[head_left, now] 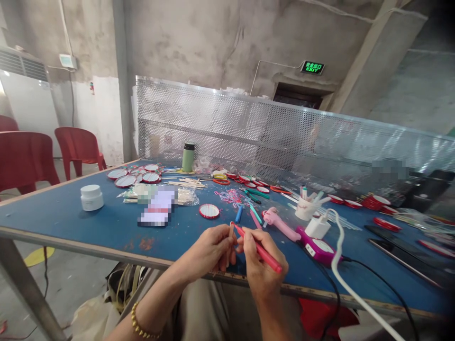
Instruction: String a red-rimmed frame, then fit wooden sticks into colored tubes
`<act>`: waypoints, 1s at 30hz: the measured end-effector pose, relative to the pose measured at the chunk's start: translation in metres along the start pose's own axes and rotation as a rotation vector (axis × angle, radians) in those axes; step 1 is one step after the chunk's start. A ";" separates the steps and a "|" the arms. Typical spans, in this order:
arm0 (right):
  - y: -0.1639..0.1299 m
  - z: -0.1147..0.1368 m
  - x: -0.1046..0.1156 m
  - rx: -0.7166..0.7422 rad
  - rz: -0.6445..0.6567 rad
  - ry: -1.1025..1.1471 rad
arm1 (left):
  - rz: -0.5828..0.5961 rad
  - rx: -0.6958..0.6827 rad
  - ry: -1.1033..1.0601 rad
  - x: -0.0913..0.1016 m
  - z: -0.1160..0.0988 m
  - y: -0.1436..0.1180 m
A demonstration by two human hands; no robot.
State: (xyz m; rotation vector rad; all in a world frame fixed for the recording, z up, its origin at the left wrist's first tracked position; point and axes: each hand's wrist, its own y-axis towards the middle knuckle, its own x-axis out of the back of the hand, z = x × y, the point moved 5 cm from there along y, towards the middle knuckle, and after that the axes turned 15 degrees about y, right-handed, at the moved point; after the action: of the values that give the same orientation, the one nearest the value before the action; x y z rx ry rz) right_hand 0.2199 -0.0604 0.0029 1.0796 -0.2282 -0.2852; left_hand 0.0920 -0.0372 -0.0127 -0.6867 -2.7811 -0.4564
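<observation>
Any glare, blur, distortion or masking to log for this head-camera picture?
Head view: phone screen pixelated, as is a patch at far right; head view: pale glare on the mesh panel, top right corner dark; head view: things toward the right edge look stretched and soft; head view: left hand, right hand and red pen fairly clear.

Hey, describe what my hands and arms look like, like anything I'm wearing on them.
Your left hand and right hand are ungloved, with no sleeves showing. A gold-coloured beaded bracelet circles your left arm; none shows on the right.
</observation>
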 end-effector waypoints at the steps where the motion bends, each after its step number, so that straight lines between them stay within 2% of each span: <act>1: 0.000 0.000 0.000 0.003 0.004 -0.001 | -0.003 -0.001 0.000 0.000 0.000 0.000; 22: 0.002 0.003 -0.002 0.026 0.048 -0.009 | -0.006 -0.003 0.029 0.000 0.001 0.000; 30: 0.000 0.000 -0.001 0.023 0.021 0.001 | 0.001 -0.020 0.001 0.000 0.000 -0.001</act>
State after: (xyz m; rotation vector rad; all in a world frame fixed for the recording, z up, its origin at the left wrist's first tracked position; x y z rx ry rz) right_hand 0.2193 -0.0601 0.0023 1.0991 -0.2421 -0.2632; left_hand 0.0917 -0.0379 -0.0133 -0.6915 -2.7786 -0.4849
